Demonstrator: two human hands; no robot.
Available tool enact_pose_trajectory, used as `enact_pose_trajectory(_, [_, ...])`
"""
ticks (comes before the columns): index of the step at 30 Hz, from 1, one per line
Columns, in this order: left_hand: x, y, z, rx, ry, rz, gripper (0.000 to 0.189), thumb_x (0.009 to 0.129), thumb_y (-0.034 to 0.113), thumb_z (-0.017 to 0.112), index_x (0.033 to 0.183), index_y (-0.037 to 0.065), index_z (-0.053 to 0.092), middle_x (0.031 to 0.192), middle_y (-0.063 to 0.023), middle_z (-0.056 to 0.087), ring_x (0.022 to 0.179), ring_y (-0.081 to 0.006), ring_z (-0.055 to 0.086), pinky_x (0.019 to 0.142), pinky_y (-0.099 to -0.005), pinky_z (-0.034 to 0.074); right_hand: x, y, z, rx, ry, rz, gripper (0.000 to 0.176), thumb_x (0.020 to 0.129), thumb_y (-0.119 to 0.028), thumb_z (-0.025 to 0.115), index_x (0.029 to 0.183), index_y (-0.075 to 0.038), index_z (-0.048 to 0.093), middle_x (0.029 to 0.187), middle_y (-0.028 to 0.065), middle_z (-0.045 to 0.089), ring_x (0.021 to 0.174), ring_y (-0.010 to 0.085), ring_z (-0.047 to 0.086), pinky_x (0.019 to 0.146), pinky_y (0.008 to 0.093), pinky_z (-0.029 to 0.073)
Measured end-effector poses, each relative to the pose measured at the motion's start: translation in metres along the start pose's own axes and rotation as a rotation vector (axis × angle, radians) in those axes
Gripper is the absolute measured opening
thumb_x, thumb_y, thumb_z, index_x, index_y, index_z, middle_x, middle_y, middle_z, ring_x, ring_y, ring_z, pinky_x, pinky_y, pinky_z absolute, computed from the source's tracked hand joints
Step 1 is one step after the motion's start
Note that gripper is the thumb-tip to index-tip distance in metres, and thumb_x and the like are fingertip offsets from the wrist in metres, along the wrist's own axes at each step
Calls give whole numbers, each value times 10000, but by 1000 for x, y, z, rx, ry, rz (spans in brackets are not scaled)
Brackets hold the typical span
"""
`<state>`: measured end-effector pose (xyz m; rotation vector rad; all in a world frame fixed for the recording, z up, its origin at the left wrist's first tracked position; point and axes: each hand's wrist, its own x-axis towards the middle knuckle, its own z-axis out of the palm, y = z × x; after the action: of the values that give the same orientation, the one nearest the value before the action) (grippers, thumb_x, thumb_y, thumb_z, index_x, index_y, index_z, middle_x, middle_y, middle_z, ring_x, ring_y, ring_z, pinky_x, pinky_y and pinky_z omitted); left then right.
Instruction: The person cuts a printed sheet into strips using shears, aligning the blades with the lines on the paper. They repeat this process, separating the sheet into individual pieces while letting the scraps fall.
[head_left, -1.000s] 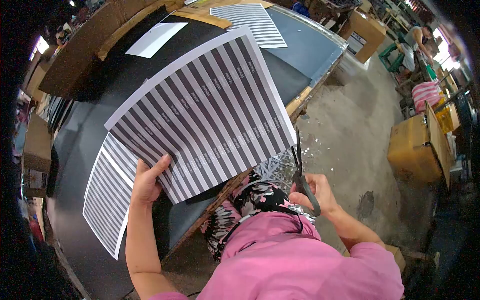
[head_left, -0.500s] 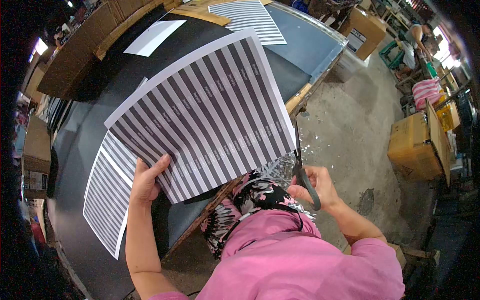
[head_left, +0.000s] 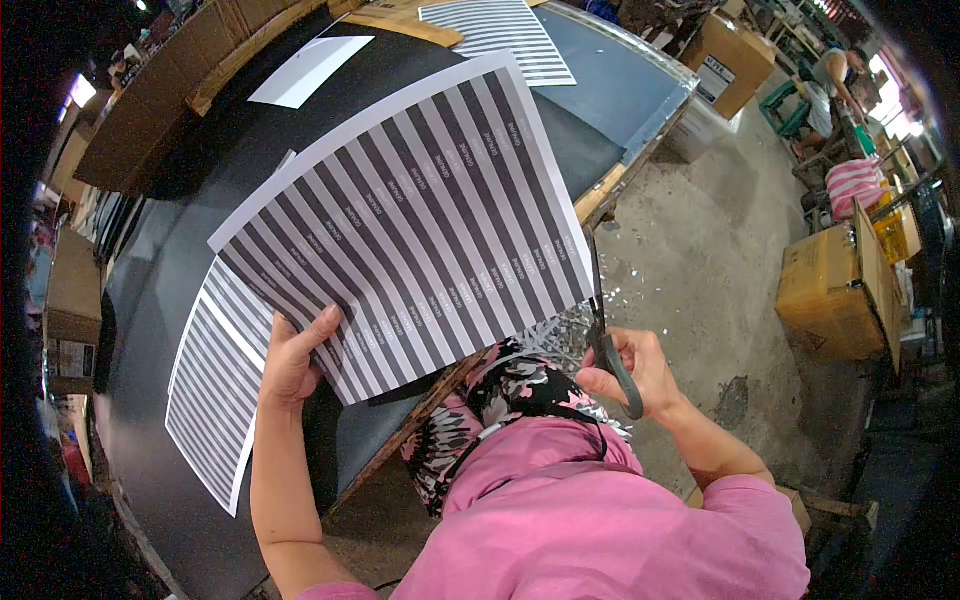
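A large striped sheet [head_left: 420, 220] with small printed words is held up and slightly bent. My left hand [head_left: 298, 355] pinches its lower left part, thumb on top. In my right hand [head_left: 638, 375] are dark-handled scissors [head_left: 618, 375], their blades pointing up along the sheet's right edge. Whether the blades are parted is hard to tell. Another striped sheet [head_left: 215, 400] lies on the dark table [head_left: 140, 330] left of my left arm. Farther back on the table are a blank white piece [head_left: 312, 72] and one more striped sheet [head_left: 500, 40].
Thin paper strips [head_left: 560, 335] hang and lie below the table's wooden edge [head_left: 410, 430]. Cardboard boxes [head_left: 825, 290] stand on the floor to the right. A seated person [head_left: 830, 90] is at the upper right. A long cardboard box [head_left: 150, 110] borders the table's back left.
Hardly anything differs. The held sheet's upper and right edges have shifted very slightly, and my right hand with the scissors has risen a touch.
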<state>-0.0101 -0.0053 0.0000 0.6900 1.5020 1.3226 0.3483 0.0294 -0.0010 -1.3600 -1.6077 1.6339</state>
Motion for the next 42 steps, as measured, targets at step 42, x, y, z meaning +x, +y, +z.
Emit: enact_pose_trajectory(42, [0, 3, 2, -13, 8, -9, 629, 665, 159, 753, 1159, -72, 441, 1060, -182, 559, 997, -268, 555, 900, -362, 440, -8, 3, 3, -48, 130, 67, 299, 684, -256, 770, 634, 2, 627, 496, 6, 539, 452, 43, 468, 385, 221, 338])
